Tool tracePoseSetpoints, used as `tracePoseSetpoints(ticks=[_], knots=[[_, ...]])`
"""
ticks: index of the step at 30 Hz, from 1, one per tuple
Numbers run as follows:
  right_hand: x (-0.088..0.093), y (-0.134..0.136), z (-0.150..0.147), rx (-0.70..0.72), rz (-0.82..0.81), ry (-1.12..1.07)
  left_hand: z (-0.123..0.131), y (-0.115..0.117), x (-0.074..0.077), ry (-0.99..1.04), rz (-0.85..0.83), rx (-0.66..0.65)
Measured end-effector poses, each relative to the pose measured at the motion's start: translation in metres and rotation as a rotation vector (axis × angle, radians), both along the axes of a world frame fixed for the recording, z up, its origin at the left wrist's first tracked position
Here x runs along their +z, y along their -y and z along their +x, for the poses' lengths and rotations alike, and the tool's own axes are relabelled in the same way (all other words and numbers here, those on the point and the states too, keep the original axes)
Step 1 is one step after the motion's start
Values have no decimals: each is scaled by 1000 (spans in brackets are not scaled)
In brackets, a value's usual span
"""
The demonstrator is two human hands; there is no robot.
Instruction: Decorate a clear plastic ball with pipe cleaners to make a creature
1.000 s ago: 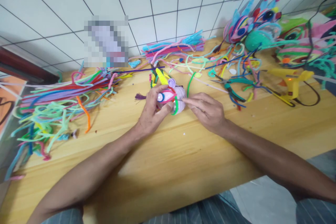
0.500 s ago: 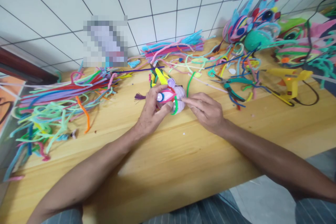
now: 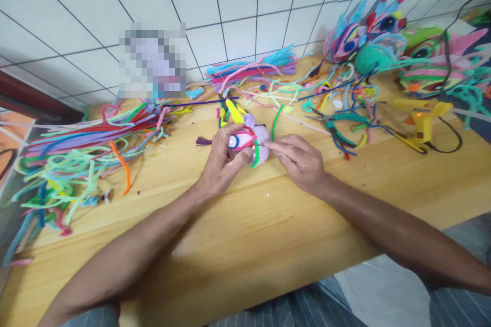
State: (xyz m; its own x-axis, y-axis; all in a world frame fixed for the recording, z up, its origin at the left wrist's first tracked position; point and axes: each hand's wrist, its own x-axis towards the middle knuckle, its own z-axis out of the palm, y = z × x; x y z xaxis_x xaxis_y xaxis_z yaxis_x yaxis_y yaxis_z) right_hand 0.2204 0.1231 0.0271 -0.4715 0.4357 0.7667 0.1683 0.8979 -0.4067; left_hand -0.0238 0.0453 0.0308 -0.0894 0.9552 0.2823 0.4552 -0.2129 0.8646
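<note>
A small craft figure (image 3: 262, 135) of wound lilac pipe cleaners lies on its side mid-table, with a pink-edged white eye patch, blue-and-white eye, yellow horn and dark purple tassel. My left hand (image 3: 222, 158) grips it, fingers over the top and thumb against the eye patch. A green pipe cleaner (image 3: 257, 153) bands the lilac part, and a green length (image 3: 276, 120) rises behind my right fingers. My right hand (image 3: 301, 161) is closed in a pinch at the figure's right side, on a thin dark pointed tool whose tip reaches the green band; its kind is unclear.
Piled pipe cleaners (image 3: 88, 138) spread over the left of the table; another bundle (image 3: 253, 69) lies by the tiled wall. Teal-handled pliers (image 3: 341, 122) and a yellow glue gun (image 3: 422, 115), its light lit, lie at right. Finished colourful figures (image 3: 349, 43) stand behind them.
The view has shifted very slightly. Both hands keep their hold at nearly the same spot, and the figure stays in place.
</note>
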Motion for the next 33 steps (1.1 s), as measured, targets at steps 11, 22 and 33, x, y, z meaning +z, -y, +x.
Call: tracePoseSetpoints(ticks=[11, 22, 33], knots=[[-2, -1, -1, 12, 7, -24, -1, 0, -4, -2, 19, -7], [-1, -1, -2, 22, -14, -35, -1, 0, -2, -24, 14, -29], [-1, -2, -1, 14, 12, -20, -2, -1, 0, -53, 22, -27]])
